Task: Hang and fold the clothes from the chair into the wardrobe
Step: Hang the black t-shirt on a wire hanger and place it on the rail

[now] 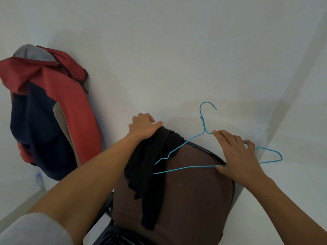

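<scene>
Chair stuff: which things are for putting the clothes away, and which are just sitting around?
For the job:
- black garment draped over the chair back, left hand on it
- blue wire hanger, held in the right hand

Just there:
- red and navy jacket hanging on the wall
- clear bottle below it
</scene>
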{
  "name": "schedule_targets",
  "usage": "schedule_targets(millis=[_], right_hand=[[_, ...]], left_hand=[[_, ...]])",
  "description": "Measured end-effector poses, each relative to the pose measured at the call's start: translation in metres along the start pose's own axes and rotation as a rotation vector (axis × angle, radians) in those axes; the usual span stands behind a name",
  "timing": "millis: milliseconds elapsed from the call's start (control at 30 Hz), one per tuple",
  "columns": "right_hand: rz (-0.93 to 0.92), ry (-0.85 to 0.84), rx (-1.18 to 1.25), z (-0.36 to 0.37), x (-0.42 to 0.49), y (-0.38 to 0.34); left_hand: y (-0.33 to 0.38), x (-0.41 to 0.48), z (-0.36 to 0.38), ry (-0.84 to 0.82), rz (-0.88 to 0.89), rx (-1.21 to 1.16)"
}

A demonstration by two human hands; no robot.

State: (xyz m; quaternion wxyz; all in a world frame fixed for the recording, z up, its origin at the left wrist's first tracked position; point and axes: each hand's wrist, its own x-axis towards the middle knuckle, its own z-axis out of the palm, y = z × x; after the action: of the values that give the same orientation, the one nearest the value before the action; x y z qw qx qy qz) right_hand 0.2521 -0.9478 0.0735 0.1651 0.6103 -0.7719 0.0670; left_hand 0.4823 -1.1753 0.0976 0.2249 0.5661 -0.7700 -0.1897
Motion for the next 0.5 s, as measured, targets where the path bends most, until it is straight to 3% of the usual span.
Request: schedule_targets(millis=[100,167,233,400,500], right_hand=[[0.023,-0.01,0.017,0.003,0.0,0.004],[0.035,-0.018,0.033,0.004,0.0,0.008],[0.039,-0.022,0.056,0.003,0.0,0.01],[0.054,-0.008,0.125,0.002,-0.002,0.007],[0.037,-0.022,0.133,0.001,-0.005,0.001]], left_hand=[[0.001,0.021,0.012,-0.186,-0.09,0.133],[-0.001,0.029,0.016,-0.193,-0.074,0.155],[-0.001,0.033,0.013,-0.159,-0.035,0.027],[-0.011,-0.007,-0.013,-0.172,0.025,-0.544],[-0.021,-0.028,-0.014,-0.338,0.022,-0.519]])
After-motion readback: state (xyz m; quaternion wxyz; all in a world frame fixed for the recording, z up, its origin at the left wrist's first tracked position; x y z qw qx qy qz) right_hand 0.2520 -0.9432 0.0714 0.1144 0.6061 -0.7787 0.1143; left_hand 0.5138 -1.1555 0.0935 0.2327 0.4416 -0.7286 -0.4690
